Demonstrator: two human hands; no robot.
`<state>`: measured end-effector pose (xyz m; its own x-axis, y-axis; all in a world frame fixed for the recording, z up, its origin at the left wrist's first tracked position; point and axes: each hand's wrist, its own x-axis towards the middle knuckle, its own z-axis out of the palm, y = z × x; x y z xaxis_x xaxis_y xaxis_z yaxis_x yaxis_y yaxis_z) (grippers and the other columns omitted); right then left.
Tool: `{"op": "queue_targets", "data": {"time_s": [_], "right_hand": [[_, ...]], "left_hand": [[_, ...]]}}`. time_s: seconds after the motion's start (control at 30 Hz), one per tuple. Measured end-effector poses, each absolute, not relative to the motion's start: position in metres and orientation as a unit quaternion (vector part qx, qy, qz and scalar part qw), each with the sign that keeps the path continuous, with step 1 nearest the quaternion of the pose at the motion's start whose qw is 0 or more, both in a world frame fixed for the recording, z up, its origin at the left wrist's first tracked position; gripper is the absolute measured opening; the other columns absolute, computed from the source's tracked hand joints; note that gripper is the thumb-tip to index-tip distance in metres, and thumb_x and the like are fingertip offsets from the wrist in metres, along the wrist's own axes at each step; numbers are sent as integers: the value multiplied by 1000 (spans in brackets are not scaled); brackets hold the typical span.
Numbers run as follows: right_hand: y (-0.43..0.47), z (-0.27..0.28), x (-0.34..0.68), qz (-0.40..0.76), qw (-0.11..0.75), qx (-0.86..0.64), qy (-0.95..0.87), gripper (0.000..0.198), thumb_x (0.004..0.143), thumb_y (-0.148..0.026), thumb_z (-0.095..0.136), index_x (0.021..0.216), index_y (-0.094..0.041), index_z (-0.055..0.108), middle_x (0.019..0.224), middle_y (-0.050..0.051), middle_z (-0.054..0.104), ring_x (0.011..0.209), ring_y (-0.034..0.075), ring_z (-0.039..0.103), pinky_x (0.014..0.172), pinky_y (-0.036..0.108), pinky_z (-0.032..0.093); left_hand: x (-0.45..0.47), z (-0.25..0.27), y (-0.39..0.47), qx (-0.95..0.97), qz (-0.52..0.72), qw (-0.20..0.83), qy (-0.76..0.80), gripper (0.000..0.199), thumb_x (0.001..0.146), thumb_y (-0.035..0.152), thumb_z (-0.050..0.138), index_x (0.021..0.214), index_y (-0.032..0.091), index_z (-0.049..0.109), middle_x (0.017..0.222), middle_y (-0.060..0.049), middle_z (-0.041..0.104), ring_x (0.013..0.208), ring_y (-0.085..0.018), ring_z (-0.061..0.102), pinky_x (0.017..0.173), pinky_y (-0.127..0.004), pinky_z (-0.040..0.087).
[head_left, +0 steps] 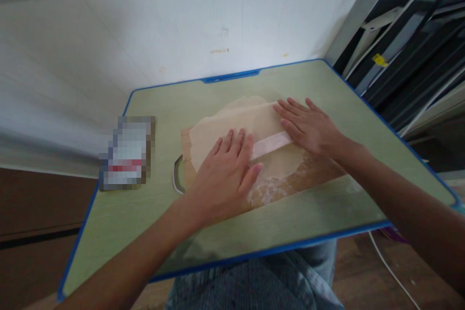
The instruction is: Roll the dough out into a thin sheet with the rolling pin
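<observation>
A large, thin sheet of dough (236, 115) lies on a wooden cutting board (321, 170), spreading past its far edge. Across the dough runs a pale, flour-dusted rolling pin (271, 145); both its ends are hidden under my hands. My left hand (227, 169) rests flat over the left end, fingers stretched out and thumb apart. Over the right end lies my right hand (308, 126), palm down with its fingers extended. Neither hand wraps round the pin. Loose flour (269, 189) is scattered on the board's near part.
The green table (119, 232) has a blue rim. A pixelated flat object (127, 152) lies on its left side. The board's metal handle (176, 174) sticks out leftward. A white wall (218, 19) stands behind, and dark panels (410, 43) lean at the right.
</observation>
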<state>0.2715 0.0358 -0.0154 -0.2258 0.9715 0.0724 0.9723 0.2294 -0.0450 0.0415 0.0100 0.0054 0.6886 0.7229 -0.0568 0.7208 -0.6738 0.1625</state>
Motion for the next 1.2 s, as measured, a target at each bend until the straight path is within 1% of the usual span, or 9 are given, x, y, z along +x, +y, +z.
{"op": "queue_targets", "data": {"time_s": [0.17,0.33,0.43,0.53,0.67,0.83,0.93,1.07,1.2], "right_hand": [[8,-21,278,-14,105,-600,-793,54,96,-32,16,139,-10,41,146,9,39,136,21,32,112,47,24],[43,-13,270,6,40,-625,-779,52,95,-32,20,140,-16,39,148,11,35,136,24,31,110,52,24],[77,-8,263,26,-1,-638,-770,53,95,-34,23,143,-17,34,152,11,26,140,26,22,110,52,23],[101,-7,261,40,-29,-645,-762,55,94,-35,23,146,-15,28,154,14,20,140,29,17,109,54,23],[105,-9,262,34,-31,-647,-761,57,93,-33,25,146,-10,26,153,18,20,139,32,19,106,58,25],[61,-11,261,-3,5,-645,-764,56,92,-28,26,142,-3,33,149,19,28,138,31,25,108,54,27],[25,-14,258,-39,57,-640,-766,54,92,-25,22,137,-1,41,144,19,39,134,28,34,108,48,31],[-15,-20,253,-81,131,-631,-760,50,94,-26,25,129,0,50,134,19,52,125,26,48,104,42,38],[-46,-24,250,-99,174,-625,-754,48,94,-26,30,130,-2,50,135,18,51,126,25,48,104,42,40]], "left_hand": [[47,4,-17,917,17,60,394,61,95,45,27,141,6,30,150,-23,24,140,-34,20,110,-48,28],[45,0,25,913,12,63,402,52,99,37,19,143,11,29,149,-16,32,140,-26,24,111,-44,27],[46,0,64,897,9,43,440,49,100,35,21,142,12,34,149,-16,33,140,-28,23,112,-47,23],[49,0,97,880,10,42,474,50,100,33,18,139,10,38,147,-17,36,139,-29,26,111,-49,21],[49,-4,111,876,-21,67,476,50,100,28,13,136,7,41,142,-17,43,135,-23,35,110,-41,27],[47,-4,77,897,-15,21,440,53,100,35,18,137,3,38,143,-20,40,137,-26,32,110,-42,27],[46,0,46,890,-2,6,455,53,99,35,19,139,4,34,146,-19,35,138,-26,29,112,-42,25],[44,0,10,886,9,2,463,55,97,34,23,140,2,32,147,-21,34,136,-29,33,110,-43,29],[38,-5,-15,897,37,-6,441,60,94,36,27,140,-1,30,148,-23,29,138,-32,26,110,-47,28]]}}
